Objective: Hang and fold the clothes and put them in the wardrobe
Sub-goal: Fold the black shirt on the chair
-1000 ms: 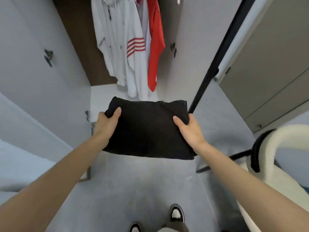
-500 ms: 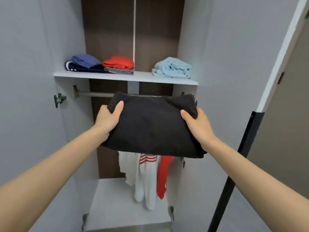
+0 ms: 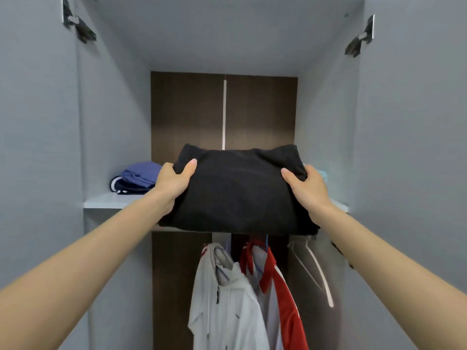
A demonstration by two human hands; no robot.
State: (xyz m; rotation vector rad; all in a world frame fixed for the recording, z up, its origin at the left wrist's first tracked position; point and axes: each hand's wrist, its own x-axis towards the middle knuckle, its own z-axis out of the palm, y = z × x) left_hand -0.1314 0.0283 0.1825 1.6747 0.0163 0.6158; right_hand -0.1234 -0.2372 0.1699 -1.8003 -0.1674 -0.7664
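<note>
An open grey wardrobe (image 3: 328,109) with a dark brown back panel (image 3: 187,117) fills the view, with one hinge (image 3: 79,29) at eleven o'clock and a second hinge (image 3: 358,37) at one o'clock. A pale shelf (image 3: 106,202) crosses the middle. At the centre, a folded black garment (image 3: 240,195) is held level at shelf height; whether it rests on the board cannot be told. The left hand (image 3: 171,184) grips its nine o'clock edge and the right hand (image 3: 309,188) its three o'clock edge, each with the thumb on top and the fingers hidden beneath. A folded blue pile (image 3: 139,174) lies on the shelf just beside the left hand. Below, at six o'clock, hang a white hooded top (image 3: 227,299) and a red garment (image 3: 285,299), with a pale grey garment (image 3: 310,274) at five o'clock.
</note>
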